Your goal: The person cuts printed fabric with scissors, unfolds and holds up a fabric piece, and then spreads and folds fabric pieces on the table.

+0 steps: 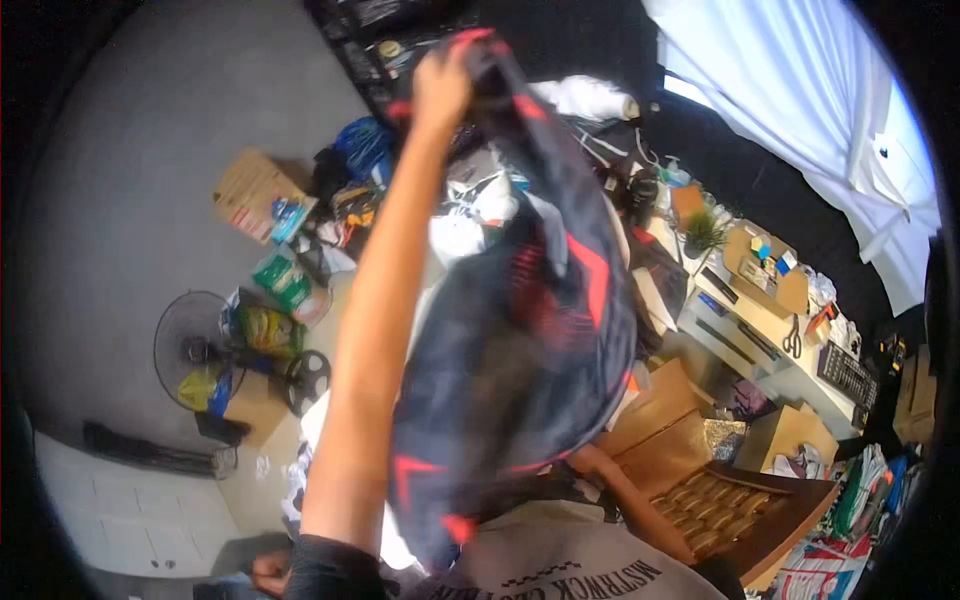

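Observation:
A dark garment (500, 370) with red stripes and patches hangs across the middle of the view, blurred by motion. High up, my left hand (442, 88) is closed on its upper end, with the arm stretched out. Low on the right side, my right hand (592, 462) is closed at the garment's lower edge, its fingers partly hidden. Behind the cloth lies a pile of white and dark items (470, 215).
A fan (198, 350), bags and a cardboard box (262, 195) are at left. On the right, a desk (770, 320) carries a plant, scissors and keyboard. An open brown box (665, 425) and folded clothes (860, 500) lie lower right. Another hand or foot (270, 572) shows bottom left.

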Demonstrator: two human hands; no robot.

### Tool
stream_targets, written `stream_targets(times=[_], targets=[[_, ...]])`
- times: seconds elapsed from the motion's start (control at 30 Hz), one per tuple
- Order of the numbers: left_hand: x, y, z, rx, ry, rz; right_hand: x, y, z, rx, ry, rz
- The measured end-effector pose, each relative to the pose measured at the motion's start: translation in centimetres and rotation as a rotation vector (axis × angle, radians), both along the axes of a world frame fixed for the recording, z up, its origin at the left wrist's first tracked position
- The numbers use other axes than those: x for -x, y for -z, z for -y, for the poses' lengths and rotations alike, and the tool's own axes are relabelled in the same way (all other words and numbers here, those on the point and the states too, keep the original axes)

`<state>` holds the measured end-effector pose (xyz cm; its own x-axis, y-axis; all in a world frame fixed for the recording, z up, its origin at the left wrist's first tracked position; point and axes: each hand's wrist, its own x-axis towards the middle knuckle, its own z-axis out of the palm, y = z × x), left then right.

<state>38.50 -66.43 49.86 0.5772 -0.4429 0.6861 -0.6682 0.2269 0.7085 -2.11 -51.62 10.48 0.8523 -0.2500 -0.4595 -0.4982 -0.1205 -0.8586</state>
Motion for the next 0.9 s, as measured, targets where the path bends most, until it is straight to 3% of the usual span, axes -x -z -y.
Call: stream_targets(times=[0.03,0.1,0.2,0.3,0.4,0.43,0.47,0.5,0.53,0.57,0.67,0.7,0.77,0.87,0.9], targets=[[-3.5,3.0,-0.2,-0.018,0.008,0.091,0.1,-0.2,0.3,-0.001,0.007,0.000],[-5.8,8.6,-4.5,-0.597,0.067,-0.046,-0.2,-0.6,0.8,-0.006,0.011,0.003],[-9.2,25.7,-12.5,-1.232,-0.022,0.212,-0.9,-1.1,1.5,-0.006,0.019,0.014],[-7.2,42.2,-24.9,-1.461,-0.015,0.088,-1.6,-3.1,2.9,0.028,0.039,0.016],[-2.4,50.6,-37.5,-1.414,-0.119,-0.138,-4.3,-7.9,4.4,0.102,0.035,0.011],[-0.8,52.2,-41.5,-1.269,-0.195,-0.154,-5.5,-8.1,5.2,0.130,0.022,0.023],[3.9,52.1,-43.6,-0.612,-0.305,-0.145,-6.7,-7.2,5.9,0.174,0.005,0.032],[5.8,51.7,-46.6,-0.781,-0.372,-0.049,-8.4,-2.3,7.0,0.250,-0.023,0.119],[8.4,54.1,-49.6,-0.723,-0.575,-0.177,-9.5,0.5,7.8,0.328,-0.064,0.208],[10.6,52.2,-50.5,-1.257,-0.744,-0.397,-10.1,0.6,7.9,0.338,-0.051,0.206],[17.5,53.7,-57.0,-1.680,-0.996,-0.221,-12.1,0.0,8.4,0.344,-0.065,0.121],[18.0,57.6,-59.8,-1.685,-1.113,-0.131,-12.0,-0.2,8.3,0.344,-0.067,0.090],[17.6,58.2,-63.7,-1.445,-0.853,-0.367,-11.3,-0.4,6.2,0.342,0.028,0.118],[16.5,56.5,-66.3,-1.266,-0.998,-0.483,-11.5,9.4,2.4,0.130,0.117,0.120],[16.5,56.4,-67.9,-1.426,-1.024,-0.506,-11.7,9.0,1.1,0.136,0.079,0.121]])
